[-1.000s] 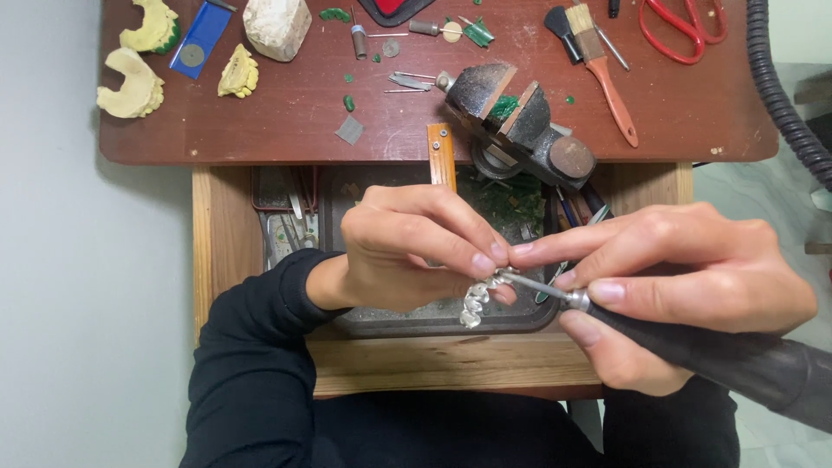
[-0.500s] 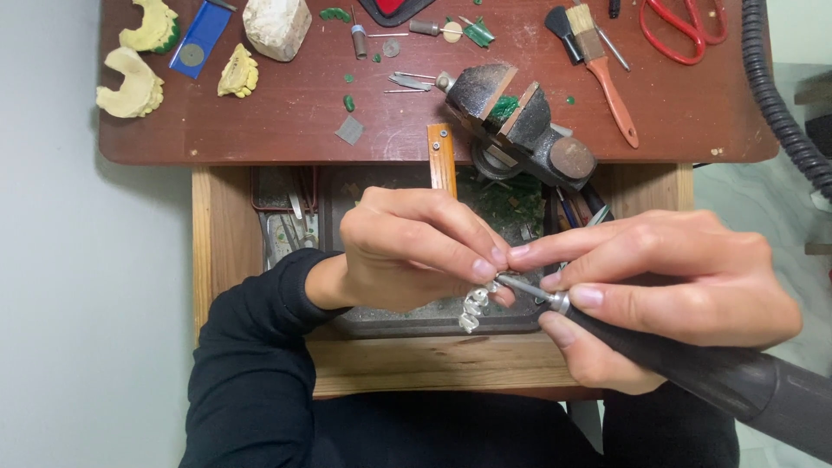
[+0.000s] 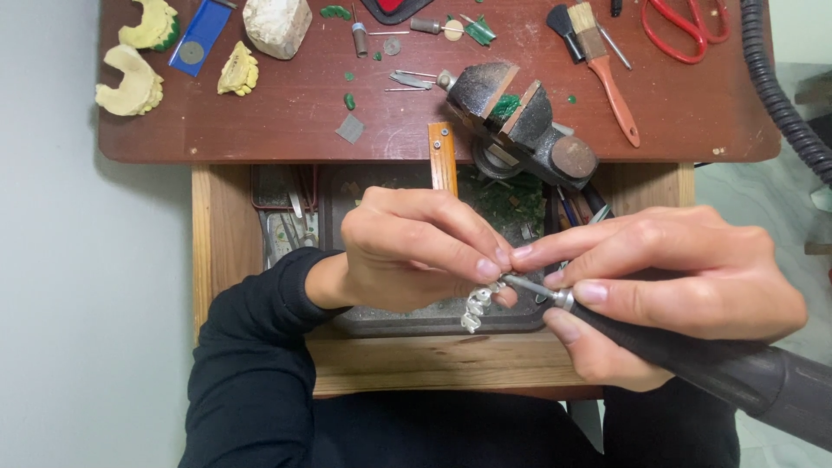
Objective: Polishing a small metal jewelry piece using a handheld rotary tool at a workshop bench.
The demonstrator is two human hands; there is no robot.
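Note:
My left hand (image 3: 416,251) pinches a small silver metal casting (image 3: 478,305) between thumb and fingertips, over an open drawer. My right hand (image 3: 667,290) grips a black rotary handpiece (image 3: 719,368) like a pen. Its metal tip (image 3: 529,286) touches the casting just below my left fingertips. The two hands meet fingertip to fingertip above the dark tray (image 3: 416,322) in the drawer. The upper part of the casting is hidden by my fingers.
A small bench vise (image 3: 520,121) with a green piece in its jaws sits at the bench edge. On the red-brown bench top (image 3: 286,121) lie yellow dental casts (image 3: 130,78), a white stone block (image 3: 277,24), a brush (image 3: 607,69), red scissors (image 3: 685,26). A ribbed black hose (image 3: 780,95) runs down the right side.
My right hand and the handpiece have shifted slightly left and down against the casting. The left hand keeps its pinch almost unmoved.

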